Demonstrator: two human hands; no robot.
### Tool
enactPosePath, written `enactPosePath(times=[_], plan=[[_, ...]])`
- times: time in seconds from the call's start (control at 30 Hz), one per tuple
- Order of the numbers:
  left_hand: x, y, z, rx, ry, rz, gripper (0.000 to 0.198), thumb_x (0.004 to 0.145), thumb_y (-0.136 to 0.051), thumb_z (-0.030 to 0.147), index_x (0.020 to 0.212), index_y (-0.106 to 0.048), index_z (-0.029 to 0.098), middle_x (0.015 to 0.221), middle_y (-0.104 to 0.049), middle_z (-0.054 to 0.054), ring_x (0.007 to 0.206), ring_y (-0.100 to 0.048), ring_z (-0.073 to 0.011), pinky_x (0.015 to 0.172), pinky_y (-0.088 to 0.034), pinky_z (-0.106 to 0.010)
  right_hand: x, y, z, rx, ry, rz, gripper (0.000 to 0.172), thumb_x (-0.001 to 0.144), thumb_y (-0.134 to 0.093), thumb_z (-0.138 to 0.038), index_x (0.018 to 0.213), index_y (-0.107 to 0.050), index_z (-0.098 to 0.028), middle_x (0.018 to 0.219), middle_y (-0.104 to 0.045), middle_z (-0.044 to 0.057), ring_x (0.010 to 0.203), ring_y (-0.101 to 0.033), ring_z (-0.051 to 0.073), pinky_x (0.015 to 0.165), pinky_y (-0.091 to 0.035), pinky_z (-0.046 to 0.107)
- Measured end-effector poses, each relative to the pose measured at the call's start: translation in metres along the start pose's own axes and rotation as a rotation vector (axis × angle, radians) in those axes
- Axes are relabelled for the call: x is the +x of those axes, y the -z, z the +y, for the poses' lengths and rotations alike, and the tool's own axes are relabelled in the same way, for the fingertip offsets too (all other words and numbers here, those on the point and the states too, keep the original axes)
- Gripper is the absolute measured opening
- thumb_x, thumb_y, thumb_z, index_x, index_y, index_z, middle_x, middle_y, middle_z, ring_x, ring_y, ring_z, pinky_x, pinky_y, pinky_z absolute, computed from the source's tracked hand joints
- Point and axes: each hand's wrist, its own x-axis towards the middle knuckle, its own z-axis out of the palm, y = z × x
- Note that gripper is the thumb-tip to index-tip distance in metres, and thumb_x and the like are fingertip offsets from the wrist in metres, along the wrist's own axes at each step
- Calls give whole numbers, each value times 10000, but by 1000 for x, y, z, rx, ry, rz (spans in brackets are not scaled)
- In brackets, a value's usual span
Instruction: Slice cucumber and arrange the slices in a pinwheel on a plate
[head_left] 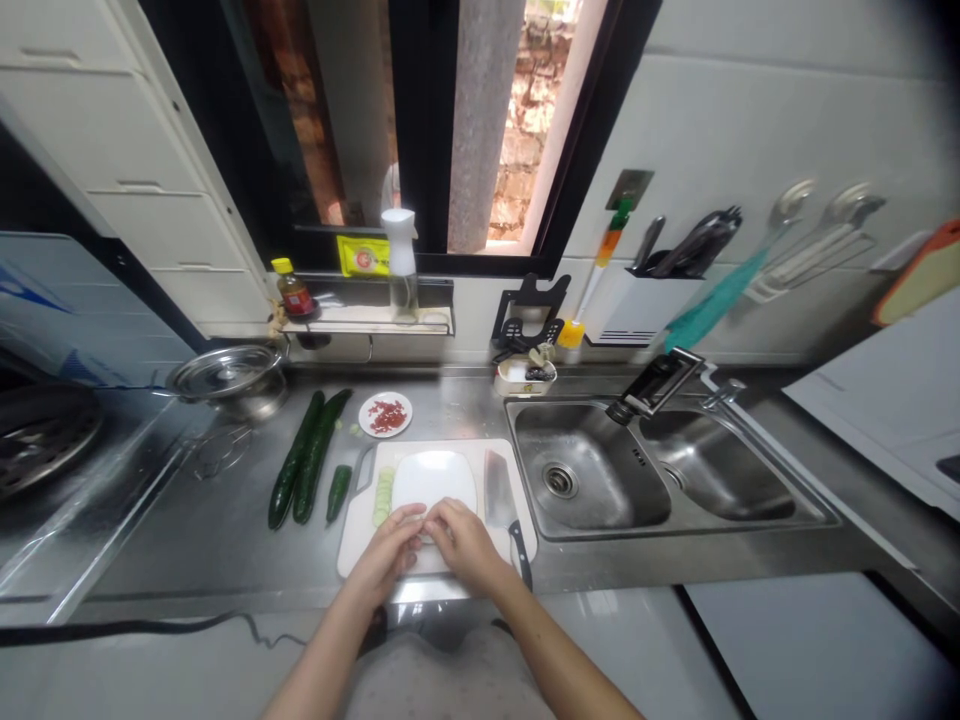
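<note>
Around: cucumber slices (383, 494) left, knife (498, 490) right, plate (433, 474) between | hands (462, 541) at its near rim | fingers (443, 514): grip unclear

Bare left hand (395, 552), bare right hand (463, 540), bare forearms (551, 640), pale greyish top (442, 685) with faint darker specks

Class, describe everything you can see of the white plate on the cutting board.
The white plate is squarish with rounded corners, smooth and slightly shiny, perhaps ceramic. It lies flat, face up, on the cutting board, between a row of pale green slices and the knife. The left hand and right hand meet over its near edge, hiding part of it; whether they touch it cannot be told.
</note>
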Motion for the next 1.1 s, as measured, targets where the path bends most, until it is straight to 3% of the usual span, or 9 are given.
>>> enactPosePath(times=[0.3,0.43,0.57,0.67,0.83,1.1], plan=[[-2,4,2,-163,16,20,556,663,-779,260,1171,-565,193,845,-639,-12,684,-606,-81,557,-424,-157,0,-4,4,-57,20,-6,116,922,-476,-200,831,-548,-202,841,-567,16,823,-511,152,742,-388,261],[3,6,-6,-253,94,-22,430,720,-739,195,1128,-604,179,862,-647,-26,630,-583,-60,504,-409,-139,1,-5,7,-154,39,-5,154,932,-459,-204,799,-534,-197,822,-556,23,794,-495,157,713,-379,263],[6,7,-11,-271,146,-51,247,765,-711,215,998,-652,156,867,-662,-46,675,-607,-72,546,-448,-142,2,-1,7,-245,122,-51,154,934,-449,-195,820,-553,-192,823,-558,35,804,-484,173,712,-375,276],[5,3,-1,-196,69,-47,316,714,-755,252,996,-662,143,888,-669,-68,724,-619,-96,582,-461,-159,6,3,6,-251,140,-55,146,936,-459,-215,837,-564,-191,826,-560,40,817,-488,178,718,-378,278],[1,-6,30,86,-146,115,496,597,-800,365,1011,-653,135,706,-606,-4,624,-564,-95,553,-415,-184,17,11,0,-124,71,19,115,925,-486,-224,846,-565,-196,837,-574,29,816,-511,162,744,-396,274],[-7,-15,69,186,-331,110,571,594,-781,386,1093,-607,168,717,-604,10,639,-553,-99,589,-407,-199,34,24,-9,-109,155,77,109,919,-472,-213,902,-578,-196,853,-590,46,834,-519,180,757,-408,294]])
